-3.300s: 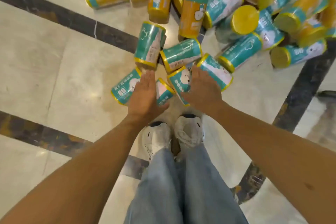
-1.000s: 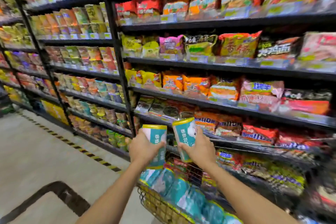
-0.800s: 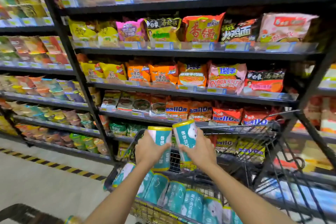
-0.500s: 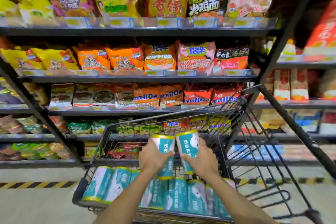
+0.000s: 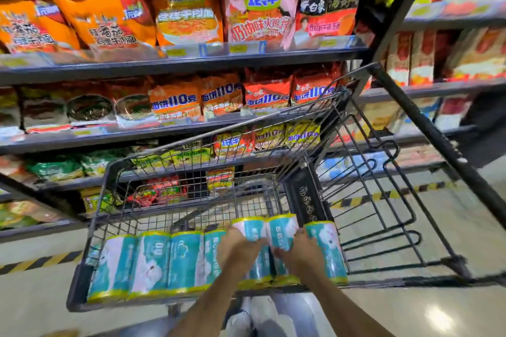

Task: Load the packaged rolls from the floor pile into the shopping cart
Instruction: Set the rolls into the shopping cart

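A black wire shopping cart (image 5: 109,172) stands in front of me. Along its near side lies a row of several teal packaged rolls with yellow ends (image 5: 153,262). My left hand (image 5: 238,249) grips one teal roll (image 5: 250,228), and my right hand (image 5: 301,252) grips another (image 5: 283,230). Both rolls are held side by side, low inside the cart, at the right part of the row. One more roll (image 5: 325,246) lies just right of my right hand. The floor pile is out of view.
Dark store shelves (image 5: 191,59) full of instant noodle packs rise right behind the cart. The cart's folded child seat frame (image 5: 377,200) sticks out at the right. A yellow and black floor stripe (image 5: 32,264) runs under the shelves. My shoes (image 5: 257,317) show below the cart.
I picked two rolls from the floor pile, turned to the cart and have lowered both hands with the rolls down into the basket beside the row.
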{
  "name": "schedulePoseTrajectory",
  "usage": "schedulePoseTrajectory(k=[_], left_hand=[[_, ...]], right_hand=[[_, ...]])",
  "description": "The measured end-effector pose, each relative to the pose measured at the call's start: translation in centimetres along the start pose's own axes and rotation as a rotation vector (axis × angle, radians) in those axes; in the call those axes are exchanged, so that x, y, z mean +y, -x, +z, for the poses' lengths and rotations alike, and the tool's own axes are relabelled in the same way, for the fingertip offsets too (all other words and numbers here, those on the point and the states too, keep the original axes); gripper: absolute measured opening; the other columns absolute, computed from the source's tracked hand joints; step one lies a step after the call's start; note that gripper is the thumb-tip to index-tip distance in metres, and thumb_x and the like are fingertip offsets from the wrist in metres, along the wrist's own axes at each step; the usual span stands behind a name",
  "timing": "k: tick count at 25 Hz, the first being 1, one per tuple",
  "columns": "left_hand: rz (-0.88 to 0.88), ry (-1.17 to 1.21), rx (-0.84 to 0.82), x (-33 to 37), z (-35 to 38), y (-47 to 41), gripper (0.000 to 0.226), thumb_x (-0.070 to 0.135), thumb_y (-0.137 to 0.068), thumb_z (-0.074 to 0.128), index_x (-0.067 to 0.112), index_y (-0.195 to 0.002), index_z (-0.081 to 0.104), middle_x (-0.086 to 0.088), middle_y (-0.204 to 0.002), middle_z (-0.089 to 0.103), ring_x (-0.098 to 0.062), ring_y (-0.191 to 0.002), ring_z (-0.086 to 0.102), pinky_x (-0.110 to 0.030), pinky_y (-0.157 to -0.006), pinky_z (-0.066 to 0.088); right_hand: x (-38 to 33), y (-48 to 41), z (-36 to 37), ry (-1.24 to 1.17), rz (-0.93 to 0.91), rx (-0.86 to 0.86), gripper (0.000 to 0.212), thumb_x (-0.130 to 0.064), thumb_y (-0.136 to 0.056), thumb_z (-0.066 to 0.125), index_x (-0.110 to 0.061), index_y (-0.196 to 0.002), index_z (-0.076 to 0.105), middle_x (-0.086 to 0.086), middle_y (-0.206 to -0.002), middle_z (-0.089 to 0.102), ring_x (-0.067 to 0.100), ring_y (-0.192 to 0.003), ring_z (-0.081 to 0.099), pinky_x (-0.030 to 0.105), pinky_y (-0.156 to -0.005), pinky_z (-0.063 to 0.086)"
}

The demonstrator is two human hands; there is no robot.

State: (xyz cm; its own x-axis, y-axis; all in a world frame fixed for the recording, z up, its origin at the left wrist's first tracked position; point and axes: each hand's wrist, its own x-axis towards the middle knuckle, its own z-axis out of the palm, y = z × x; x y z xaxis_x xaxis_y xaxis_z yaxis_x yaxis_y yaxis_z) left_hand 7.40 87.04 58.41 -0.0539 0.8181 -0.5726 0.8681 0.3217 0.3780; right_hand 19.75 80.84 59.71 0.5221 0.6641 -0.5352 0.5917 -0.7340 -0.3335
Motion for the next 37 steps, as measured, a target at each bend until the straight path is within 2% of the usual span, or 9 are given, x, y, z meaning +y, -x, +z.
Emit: schedulePoseTrajectory(k=[7, 11, 13, 14, 16, 18, 28, 32, 37], left_hand=[[0.013, -0.059, -0.001, 0.2, 1.9, 0.5, 0.063, 0.065, -0.068, 0.07, 0.015, -0.101, 0.052, 0.001, -0.094, 0.059, -0.018, -0.085, 0.058, -0.025, -0.064, 0.043], [0.055, -0.13, -0.02, 0.5, 1.7, 0.4, 0.075, 0.068, -0.068, 0.068, 0.011, -0.115, 0.053, -0.003, -0.109, 0.06, -0.021, -0.098, 0.061, -0.027, -0.069, 0.046], [0.084, -0.193, -0.052, 0.8, 1.2, 0.3, 0.092, 0.074, -0.067, 0.062, 0.008, -0.13, 0.047, -0.007, -0.128, 0.054, -0.024, -0.108, 0.059, -0.03, -0.081, 0.051], [0.1, -0.229, -0.06, 1.2, 0.6, 0.2, 0.106, 0.076, -0.067, 0.061, 0.004, -0.14, 0.035, -0.011, -0.142, 0.042, -0.028, -0.12, 0.052, -0.034, -0.092, 0.048], [0.152, -0.28, -0.009, 2.7, -1.2, -0.1, 0.122, 0.074, -0.07, 0.061, 0.003, -0.15, 0.003, -0.014, -0.157, 0.014, -0.034, -0.14, 0.027, -0.039, -0.112, 0.03], [0.192, -0.304, 0.063, 4.6, -3.6, -0.3, 0.121, 0.07, -0.073, 0.062, 0.005, -0.15, -0.006, -0.013, -0.159, 0.003, -0.034, -0.145, 0.01, -0.04, -0.118, 0.018], [-0.004, -0.263, 0.452, 7.7, -10.8, 4.9, 0.114, 0.07, -0.077, 0.057, 0.007, -0.151, -0.003, -0.011, -0.16, 0.0, -0.032, -0.146, 0.003, -0.044, -0.118, 0.013], [-0.167, -0.199, 0.65, 2.4, -11.6, 11.6, 0.114, 0.072, -0.076, 0.055, 0.006, -0.151, 0.0, -0.012, -0.159, 0.004, -0.03, -0.146, 0.007, -0.043, -0.116, 0.014], [-0.589, -0.063, 0.827, -11.6, -6.9, 26.3, 0.104, 0.071, -0.076, 0.055, 0.007, -0.148, 0.015, -0.014, -0.152, 0.024, -0.031, -0.14, 0.023, -0.04, -0.113, 0.024]], right_hand=[[0.2, -0.2, 1.0, -0.001, 0.088, -0.031, 0.069, -0.054, -0.077, 0.069, -0.008, -0.123, 0.048, 0.007, -0.12, 0.062, 0.026, -0.11, 0.06, 0.033, -0.087, 0.048], [-0.1, 0.1, 0.3, 0.125, 0.061, 0.012, 0.061, -0.061, -0.078, 0.064, -0.013, -0.113, 0.059, 0.004, -0.115, 0.065, 0.023, -0.106, 0.063, 0.029, -0.081, 0.049], [-0.9, 0.0, -1.0, 0.25, -0.003, 0.023, 0.063, -0.063, -0.079, 0.062, -0.014, -0.118, 0.056, 0.004, -0.119, 0.062, 0.023, -0.11, 0.06, 0.03, -0.085, 0.048], [-1.4, -0.2, -1.9, 0.303, -0.036, 0.033, 0.065, -0.062, -0.08, 0.062, -0.013, -0.122, 0.052, 0.005, -0.122, 0.059, 0.023, -0.113, 0.058, 0.03, -0.087, 0.047], [-2.9, -1.2, -4.2, 0.359, -0.099, 0.073, 0.075, -0.058, -0.082, 0.061, -0.009, -0.134, 0.04, 0.006, -0.129, 0.054, 0.024, -0.119, 0.054, 0.031, -0.089, 0.047], [-4.9, -2.5, -6.5, 0.383, -0.175, 0.117, 0.086, -0.055, -0.084, 0.061, -0.006, -0.145, 0.026, 0.008, -0.134, 0.051, 0.027, -0.123, 0.051, 0.034, -0.091, 0.047], [-10.2, -2.9, -12.5, 0.55, -0.771, 0.212, 0.091, -0.063, -0.083, 0.056, -0.006, -0.146, 0.023, 0.01, -0.145, 0.04, 0.03, -0.134, 0.036, 0.04, -0.108, 0.034], [-12.4, 2.7, -9.8, 0.612, -1.083, 0.178, 0.093, -0.065, -0.081, 0.056, -0.006, -0.146, 0.025, 0.011, -0.146, 0.037, 0.032, -0.136, 0.031, 0.044, -0.109, 0.031], [-11.3, 16.8, -1.7, 0.673, -1.55, 0.008, 0.09, -0.059, -0.084, 0.056, -0.005, -0.147, 0.022, 0.012, -0.148, 0.035, 0.032, -0.139, 0.027, 0.044, -0.11, 0.027]])
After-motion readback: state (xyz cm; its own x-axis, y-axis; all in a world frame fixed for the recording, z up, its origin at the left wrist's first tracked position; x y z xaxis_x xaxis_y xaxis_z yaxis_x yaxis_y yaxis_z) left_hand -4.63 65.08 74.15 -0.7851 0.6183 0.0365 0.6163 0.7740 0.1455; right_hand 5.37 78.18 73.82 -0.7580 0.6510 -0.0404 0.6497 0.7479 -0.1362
